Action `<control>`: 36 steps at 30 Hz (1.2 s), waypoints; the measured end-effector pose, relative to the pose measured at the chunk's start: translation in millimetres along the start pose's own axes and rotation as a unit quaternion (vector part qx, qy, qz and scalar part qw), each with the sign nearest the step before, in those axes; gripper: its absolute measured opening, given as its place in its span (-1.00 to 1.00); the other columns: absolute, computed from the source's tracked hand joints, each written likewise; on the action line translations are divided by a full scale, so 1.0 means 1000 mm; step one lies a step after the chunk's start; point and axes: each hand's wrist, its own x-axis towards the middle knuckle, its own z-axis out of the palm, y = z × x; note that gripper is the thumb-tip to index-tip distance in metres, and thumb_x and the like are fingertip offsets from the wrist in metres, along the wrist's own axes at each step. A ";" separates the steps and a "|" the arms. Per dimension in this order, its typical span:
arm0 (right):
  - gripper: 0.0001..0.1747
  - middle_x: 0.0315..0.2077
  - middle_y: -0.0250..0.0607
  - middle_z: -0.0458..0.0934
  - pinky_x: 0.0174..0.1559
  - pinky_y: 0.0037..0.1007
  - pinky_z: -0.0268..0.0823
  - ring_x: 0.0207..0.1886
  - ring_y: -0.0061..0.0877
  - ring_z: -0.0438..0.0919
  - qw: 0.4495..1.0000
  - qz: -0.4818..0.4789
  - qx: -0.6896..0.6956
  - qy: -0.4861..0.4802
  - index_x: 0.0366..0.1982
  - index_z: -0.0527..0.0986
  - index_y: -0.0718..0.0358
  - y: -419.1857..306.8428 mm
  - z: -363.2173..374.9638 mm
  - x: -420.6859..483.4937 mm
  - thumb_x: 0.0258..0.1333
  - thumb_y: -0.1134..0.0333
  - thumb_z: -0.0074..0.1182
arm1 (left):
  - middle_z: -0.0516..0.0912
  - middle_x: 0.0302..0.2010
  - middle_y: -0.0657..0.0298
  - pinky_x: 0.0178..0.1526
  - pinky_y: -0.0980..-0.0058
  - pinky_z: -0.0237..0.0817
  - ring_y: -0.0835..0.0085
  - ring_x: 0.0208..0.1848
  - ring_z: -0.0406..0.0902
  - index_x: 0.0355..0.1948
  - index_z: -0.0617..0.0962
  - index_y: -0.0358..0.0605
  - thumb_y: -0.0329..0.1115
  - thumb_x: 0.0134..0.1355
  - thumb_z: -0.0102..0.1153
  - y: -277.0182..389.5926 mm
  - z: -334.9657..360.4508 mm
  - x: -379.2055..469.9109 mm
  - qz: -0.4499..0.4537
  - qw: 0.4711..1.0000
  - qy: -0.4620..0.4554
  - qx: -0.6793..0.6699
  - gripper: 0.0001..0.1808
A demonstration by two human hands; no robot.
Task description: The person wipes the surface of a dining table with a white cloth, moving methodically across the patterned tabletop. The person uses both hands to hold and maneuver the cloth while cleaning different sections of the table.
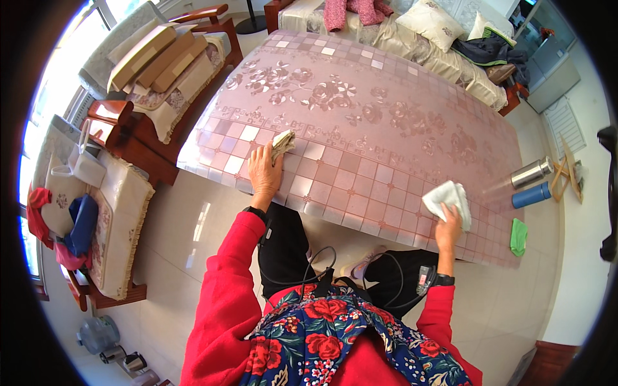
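Observation:
A table under a pink floral and checked tablecloth (357, 140) fills the space before me. Near its front edge, left of the middle, my left hand (266, 169) grips a folded beige cloth (283, 144) on the surface. Farther right, my right hand (449, 227) holds a white cloth (446, 198), its fingers over the cloth's lower edge. The white cloth looks loosely folded and lies against the tabletop. A green cloth (519, 236) rests at the table's right end, beyond my right hand.
A steel thermos (532, 172) and a blue bottle (531, 195) are at the table's right end. Flattened cardboard boxes (145, 58) lie on the left sofa. Another sofa (333, 19) runs along the far side, with cushions and clothes. A water jug (99, 333) stands on the floor, lower left.

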 end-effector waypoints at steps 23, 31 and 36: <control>-0.50 0.16 -0.02 0.47 0.30 -0.25 0.23 0.26 -0.14 0.39 0.991 -0.077 0.105 -0.025 0.00 0.61 0.13 0.044 0.001 0.029 -0.04 0.62 0.13 | 0.55 -0.13 0.16 0.04 0.22 0.29 0.13 -0.02 0.47 0.11 0.50 -0.03 -0.21 0.14 0.23 -0.002 0.003 0.001 0.002 1.000 0.012 0.001 -0.52; -0.45 -0.02 0.02 0.55 0.17 -0.18 0.31 0.10 -0.08 0.48 0.997 0.070 -0.039 -0.005 0.12 0.54 0.08 0.105 0.024 0.068 0.00 0.46 0.13 | 0.55 -0.14 0.16 0.04 0.21 0.29 0.14 -0.03 0.47 0.11 0.50 -0.04 -0.22 0.15 0.23 0.001 0.000 0.000 -0.001 1.000 0.013 -0.001 -0.52; -0.44 0.09 0.02 0.48 0.19 -0.13 0.31 0.16 -0.05 0.43 0.997 0.017 0.017 -0.070 0.15 0.53 -0.06 0.009 0.044 0.102 0.05 0.44 0.13 | 0.55 -0.15 0.16 0.03 0.20 0.29 0.13 -0.03 0.47 0.11 0.50 -0.05 -0.22 0.15 0.23 0.002 0.000 0.000 0.000 1.000 0.014 0.005 -0.52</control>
